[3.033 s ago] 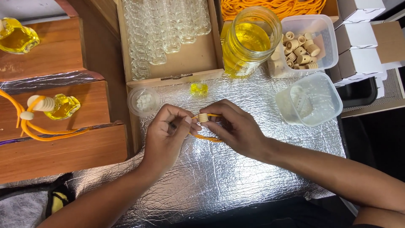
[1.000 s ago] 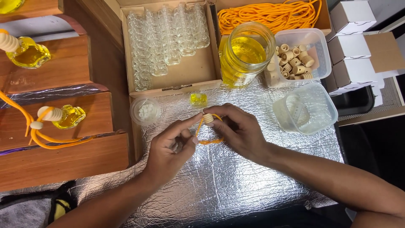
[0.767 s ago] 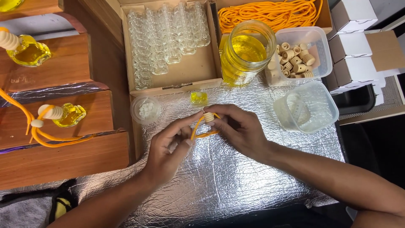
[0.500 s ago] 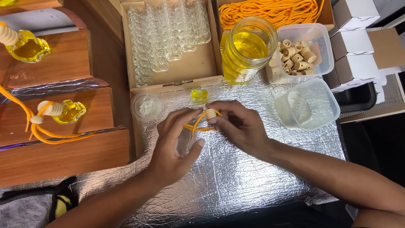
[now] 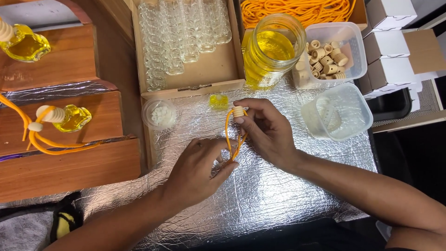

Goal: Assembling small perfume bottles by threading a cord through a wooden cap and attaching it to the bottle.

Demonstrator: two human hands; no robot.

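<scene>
Crinkled shiny foil sheet (image 5: 278, 195) covers table, quilted texture. Orange cord (image 5: 231, 135) looks woven, matt; cap (image 5: 238, 111) on it pale wood, ribbed. Jar (image 5: 272, 49) & small bottles (image 5: 181, 32) clear glossy glass. Tubs (image 5: 353, 116) translucent plastic. Steps (image 5: 60, 74) smooth stained wood. Boxes (image 5: 390, 44) matt white card.

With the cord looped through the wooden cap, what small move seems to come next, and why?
Probably the left hand pulls the orange cord ends down to take up slack. The right hand pinches the wooden cap at the loop's top, while the left fingers grip the cord's lower end, and the loop hangs loose between them.
</scene>
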